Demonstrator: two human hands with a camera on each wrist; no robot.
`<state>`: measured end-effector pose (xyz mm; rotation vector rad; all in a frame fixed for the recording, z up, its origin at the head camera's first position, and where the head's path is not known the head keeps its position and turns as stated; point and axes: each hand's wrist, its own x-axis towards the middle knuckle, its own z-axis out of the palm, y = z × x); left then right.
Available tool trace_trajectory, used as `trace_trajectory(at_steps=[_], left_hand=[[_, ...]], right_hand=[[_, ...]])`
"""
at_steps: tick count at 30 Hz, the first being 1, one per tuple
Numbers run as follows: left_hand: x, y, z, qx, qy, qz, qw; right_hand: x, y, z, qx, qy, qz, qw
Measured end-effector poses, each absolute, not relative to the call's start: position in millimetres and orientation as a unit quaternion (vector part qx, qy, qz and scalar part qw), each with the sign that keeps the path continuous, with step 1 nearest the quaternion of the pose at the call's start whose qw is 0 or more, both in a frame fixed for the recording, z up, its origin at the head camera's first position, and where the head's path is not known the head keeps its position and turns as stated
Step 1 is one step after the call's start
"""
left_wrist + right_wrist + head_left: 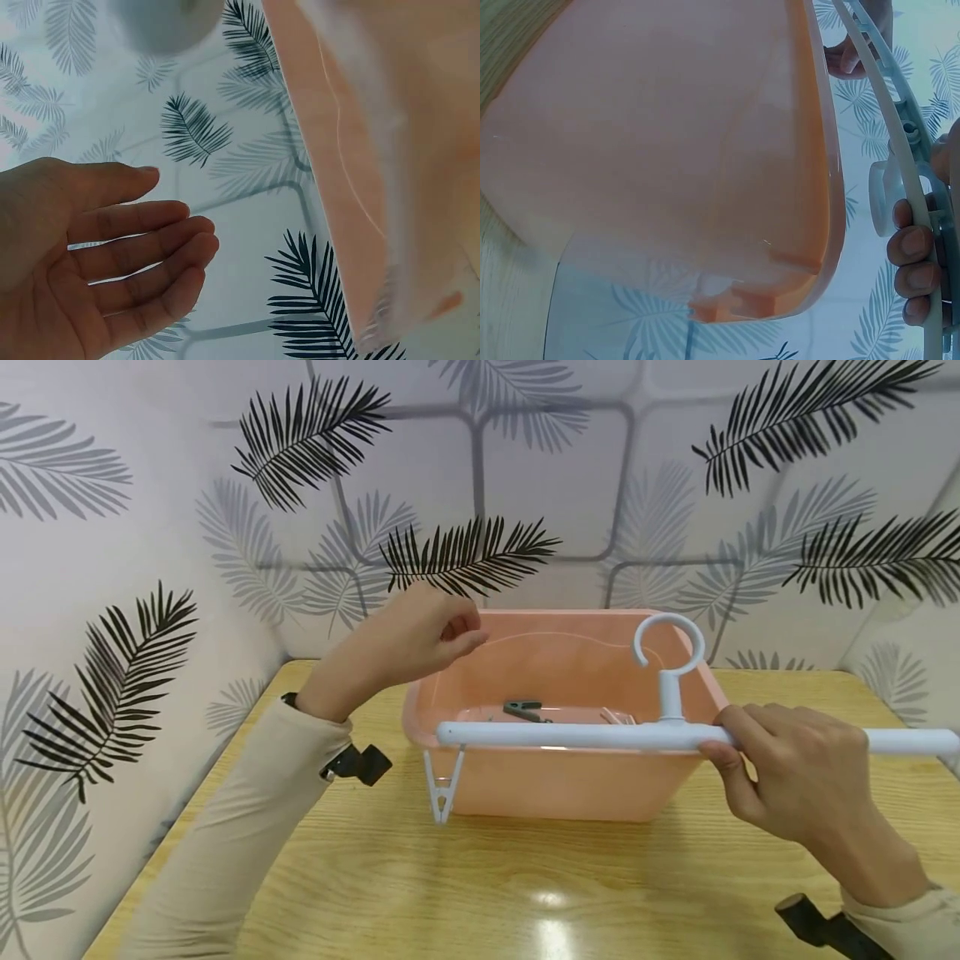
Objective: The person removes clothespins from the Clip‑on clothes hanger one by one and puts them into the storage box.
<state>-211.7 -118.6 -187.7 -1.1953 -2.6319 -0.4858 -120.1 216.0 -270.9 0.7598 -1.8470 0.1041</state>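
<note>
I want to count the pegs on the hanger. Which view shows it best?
Head view: the hanger shows end to end, one peg hanging. The right wrist shows only part of it; the left wrist shows none.

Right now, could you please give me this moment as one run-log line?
right hand: grips white hanger bar | left hand: holds nothing, above pink basin rim | white clip: hangs from bar | grey clip: in basin
</note>
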Motion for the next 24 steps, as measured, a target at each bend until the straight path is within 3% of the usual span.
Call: trace_trajectory(at_steps=[5, 16, 20, 24], left_hand=[[-196.9, -138.5, -200.5, -0.41, -0.88, -0.204, 0.126], [-158.7, -173.1, -228.8, -0.36, -0.882, -0.292, 0.084], [-146.1, -179.6, -240.0, -0.332, -0.875, -0.351, 0.037], [-134.1, -183.0, -256.6, -0.307, -0.824, -0.473, -0.047]], right_hand=[[-121.3, 216.4, -271.0, 0.318, -0.779, 0.045, 0.539], [-123.1, 214.3, -270.8, 0.32, -0.77, 0.057, 0.549], [-122.7, 214.0, -270.5, 0.32, -0.771, 0.056, 0.548], [-122.9, 213.3, -270.7, 0.322, -0.769, 0.058, 0.549]])
